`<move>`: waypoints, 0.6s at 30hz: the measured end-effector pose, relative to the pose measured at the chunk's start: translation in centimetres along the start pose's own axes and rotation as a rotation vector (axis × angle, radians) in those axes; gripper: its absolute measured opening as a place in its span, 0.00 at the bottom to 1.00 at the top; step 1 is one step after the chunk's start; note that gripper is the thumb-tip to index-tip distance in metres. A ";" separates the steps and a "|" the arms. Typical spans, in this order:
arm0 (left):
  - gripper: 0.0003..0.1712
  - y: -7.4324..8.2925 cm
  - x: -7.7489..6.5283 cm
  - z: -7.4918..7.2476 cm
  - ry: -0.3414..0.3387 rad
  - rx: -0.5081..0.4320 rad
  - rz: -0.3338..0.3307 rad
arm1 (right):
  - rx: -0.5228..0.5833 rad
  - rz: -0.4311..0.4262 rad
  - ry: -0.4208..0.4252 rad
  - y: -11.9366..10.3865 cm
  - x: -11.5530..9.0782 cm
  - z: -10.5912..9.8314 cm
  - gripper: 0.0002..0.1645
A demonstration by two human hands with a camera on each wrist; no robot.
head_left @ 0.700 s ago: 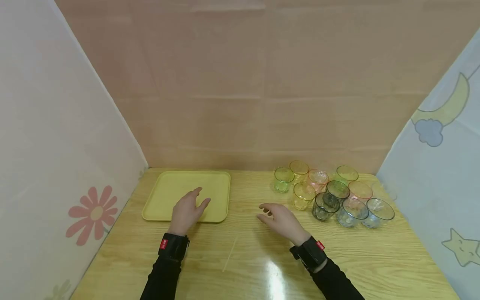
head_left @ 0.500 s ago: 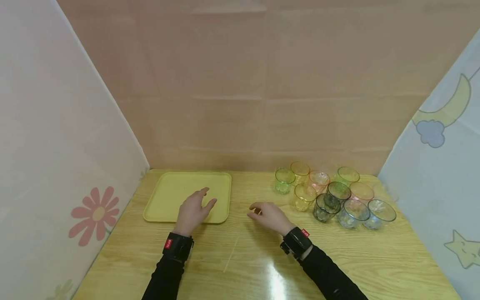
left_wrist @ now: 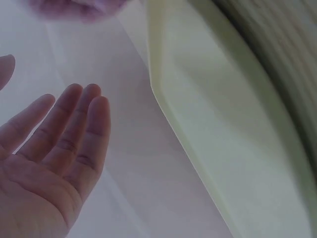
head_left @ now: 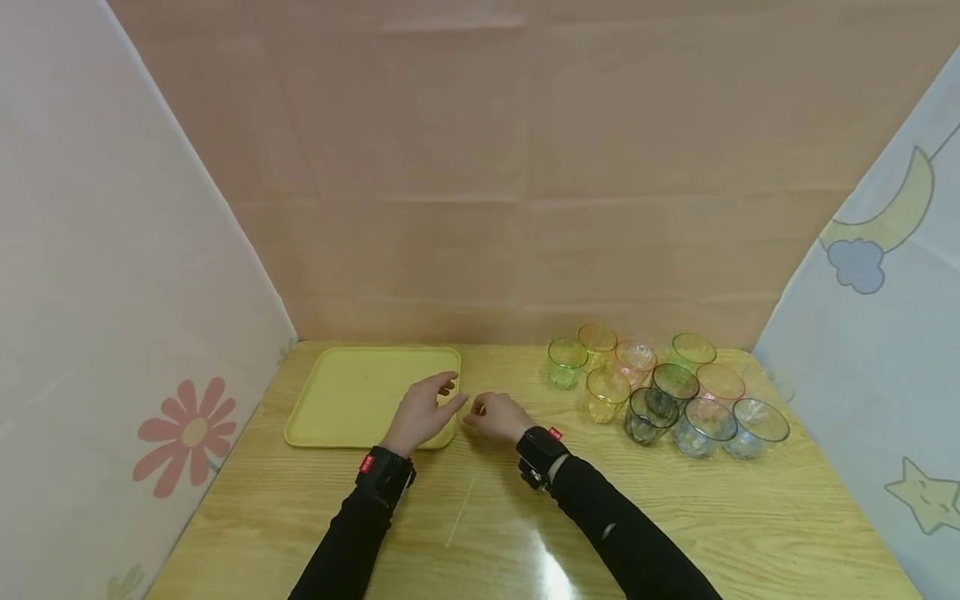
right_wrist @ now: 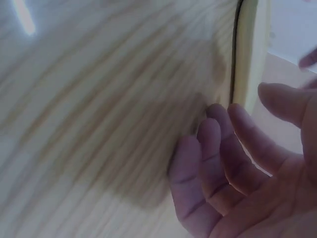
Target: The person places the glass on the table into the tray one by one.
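Note:
A yellow rectangular tray (head_left: pixel 345 400) lies at the back left of the table with nothing on it. My left hand (head_left: pixel 420 414) hovers over the tray's right part, fingers extended and thumb apart; its bare palm (left_wrist: pixel 44 188) shows in the left wrist view. Just beyond the tray's right edge is my right hand (head_left: pixel 498 417), low over the table, fingers loosely bent. In the right wrist view those fingers (right_wrist: pixel 185 168) hold nothing, and their tips come close to the tray rim (right_wrist: pixel 247 64). The two hands are near each other, thumbs facing.
Several coloured glasses stand grouped at the back right, among them a green glass (head_left: pixel 567 371), a yellow glass (head_left: pixel 606 400), a dark grey glass (head_left: pixel 648 421) and a clear bluish glass (head_left: pixel 701 437). Cloth walls (head_left: pixel 480 167) enclose the wooden table (head_left: pixel 480 542) behind and at both sides.
My right hand has moved left, away from the glasses, to the tray's right edge. My left hand has shifted right across the tray. The glasses and tray have stayed put.

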State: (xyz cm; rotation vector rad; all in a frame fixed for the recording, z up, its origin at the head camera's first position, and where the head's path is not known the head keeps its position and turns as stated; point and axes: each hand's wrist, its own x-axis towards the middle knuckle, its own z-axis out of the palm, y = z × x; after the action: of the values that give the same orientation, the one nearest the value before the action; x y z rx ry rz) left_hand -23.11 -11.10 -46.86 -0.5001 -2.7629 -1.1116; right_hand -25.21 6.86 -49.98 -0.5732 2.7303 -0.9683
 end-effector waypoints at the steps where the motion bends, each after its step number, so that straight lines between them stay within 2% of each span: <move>1: 0.28 0.2 0.3 0.2 -0.010 -0.002 0.003 | 0.004 0.002 -0.010 -0.1 0.3 0.2 0.10; 7: 0.28 1.2 2.2 1.0 -0.060 0.006 0.040 | -0.015 -0.026 -0.043 -0.6 1.2 0.7 0.14; 10: 0.27 1.4 2.7 1.2 -0.076 -0.002 0.040 | 0.013 -0.061 -0.065 -0.2 1.2 0.6 0.15; 14: 0.26 0.9 2.5 1.5 -0.071 0.025 0.007 | 0.087 -0.063 -0.072 0.9 0.6 0.2 0.09; 18: 0.24 -0.1 1.7 1.9 -0.097 0.145 -0.051 | 0.103 -0.030 -0.028 2.0 -0.3 -0.5 0.04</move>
State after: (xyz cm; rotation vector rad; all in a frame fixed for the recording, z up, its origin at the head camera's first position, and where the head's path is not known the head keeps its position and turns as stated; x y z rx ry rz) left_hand -24.73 -9.42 -47.93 -0.4802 -2.9283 -0.9099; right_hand -25.71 8.71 -50.86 -0.6059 2.6368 -1.0919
